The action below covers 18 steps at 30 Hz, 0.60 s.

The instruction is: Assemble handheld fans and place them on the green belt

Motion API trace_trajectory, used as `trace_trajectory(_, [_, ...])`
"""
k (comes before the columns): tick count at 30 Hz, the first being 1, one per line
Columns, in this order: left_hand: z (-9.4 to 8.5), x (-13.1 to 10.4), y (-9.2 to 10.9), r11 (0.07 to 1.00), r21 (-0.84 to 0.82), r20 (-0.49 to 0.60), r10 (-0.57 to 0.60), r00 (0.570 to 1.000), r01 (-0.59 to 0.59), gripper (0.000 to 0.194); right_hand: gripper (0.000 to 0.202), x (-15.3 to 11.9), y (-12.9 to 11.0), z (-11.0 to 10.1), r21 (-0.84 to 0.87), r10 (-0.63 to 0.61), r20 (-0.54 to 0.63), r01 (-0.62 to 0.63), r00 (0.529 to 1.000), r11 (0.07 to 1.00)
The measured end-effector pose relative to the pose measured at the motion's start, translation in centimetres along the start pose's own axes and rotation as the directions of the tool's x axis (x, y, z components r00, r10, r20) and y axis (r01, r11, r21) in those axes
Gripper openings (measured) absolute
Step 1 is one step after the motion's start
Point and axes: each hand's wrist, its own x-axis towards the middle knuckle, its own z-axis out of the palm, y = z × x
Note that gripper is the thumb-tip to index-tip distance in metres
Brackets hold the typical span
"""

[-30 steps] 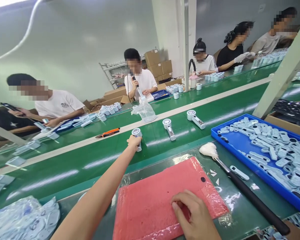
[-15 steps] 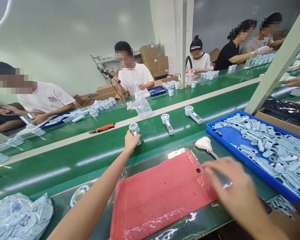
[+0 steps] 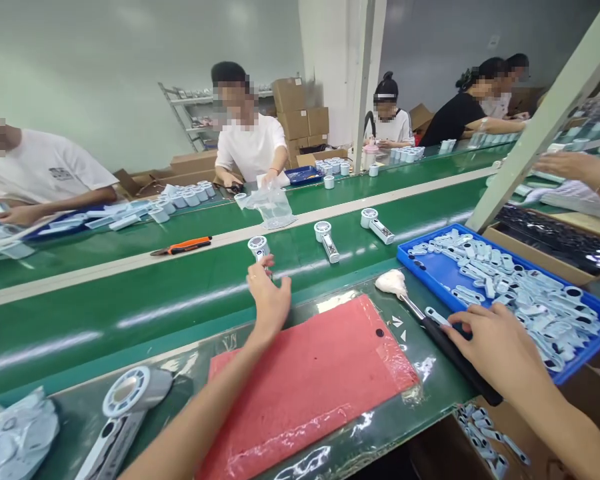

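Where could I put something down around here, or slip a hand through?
The red mat is mostly bare between the left forearm and the black dot near its corner. The belt is bare too, left of the left hand, nearer than the pliers. Right of the mat is crowded: black-handled tool, right hand, blue tray heaped with parts.

Bare left hand (image 3: 269,297), bare right hand (image 3: 503,343), slender fingers (image 3: 480,311), slim bare left forearm (image 3: 205,417), bare right forearm (image 3: 573,420)

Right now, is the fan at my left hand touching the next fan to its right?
Apart. The head view shows green belt between the fan at your left hand and the next fan.
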Motion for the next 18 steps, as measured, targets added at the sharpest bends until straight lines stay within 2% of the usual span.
trace_trajectory(2, [0.6, -4.3, 0.8, 0.991, -0.121, 0.205, 0.086, 0.975, -0.062, 0.051, 0.051, -0.4, -0.8, -0.2, -0.019, 0.012, -0.029, -0.013, 0.999, 1.0])
trace_trajectory(4, [0.9, -7.9, 1.4, 0.969, -0.241, 0.417, 0.15, 0.896, -0.05, 0.043, 0.046, -1.2, -2.7, -0.7, 0.01, 0.018, -0.087, -0.017, 0.996, 1.0])
trace_trajectory(6, [0.7, -10.4, 1.8, 0.912, -0.4, 0.601, 0.185, 0.777, 0.092, 0.046, 0.035, -2.2, -5.7, -0.8, 0.142, -0.025, -0.151, 0.046, 0.988, 0.989])
trace_trajectory(8, [0.5, -11.6, 2.1, 0.822, -0.483, 0.743, 0.202, 0.638, 0.303, 0.053, 0.021, -3.5, -9.4, -0.4, 0.332, -0.103, -0.196, 0.165, 0.975, 0.929])
trace_trajectory(9, [0.4, -11.9, 2.2, 0.786, -0.482, 0.789, 0.196, 0.583, 0.388, 0.054, 0.015, -4.0, -11.2, 0.0, 0.39, -0.117, -0.227, 0.2, 0.967, 0.899])
trace_trajectory(10, [0.3, -12.0, 2.2, 0.771, -0.463, 0.815, 0.175, 0.552, 0.438, 0.053, 0.01, -4.5, -12.9, 0.5, 0.425, -0.119, -0.266, 0.228, 0.956, 0.876])
trace_trajectory(11, [0.2, -11.9, 2.2, 0.767, -0.442, 0.825, 0.144, 0.547, 0.465, 0.051, 0.007, -4.9, -14.4, 1.1, 0.454, -0.107, -0.301, 0.241, 0.948, 0.858])
trace_trajectory(14, [0.0, -11.6, 1.9, 0.775, -0.421, 0.782, 0.047, 0.622, 0.471, 0.046, 0.006, -5.5, -16.7, 2.3, 0.537, -0.058, -0.316, 0.229, 0.947, 0.812])
trace_trajectory(16, [-0.2, -11.5, 1.7, 0.771, -0.428, 0.761, 0.025, 0.649, 0.472, 0.045, 0.007, -5.3, -16.5, 2.1, 0.576, -0.094, -0.26, 0.232, 0.961, 0.784])
trace_trajectory(18, [-0.3, -11.4, 1.5, 0.759, -0.45, 0.74, 0.023, 0.672, 0.47, 0.044, 0.009, -4.0, -14.9, 1.1, 0.577, -0.129, -0.23, 0.242, 0.964, 0.78])
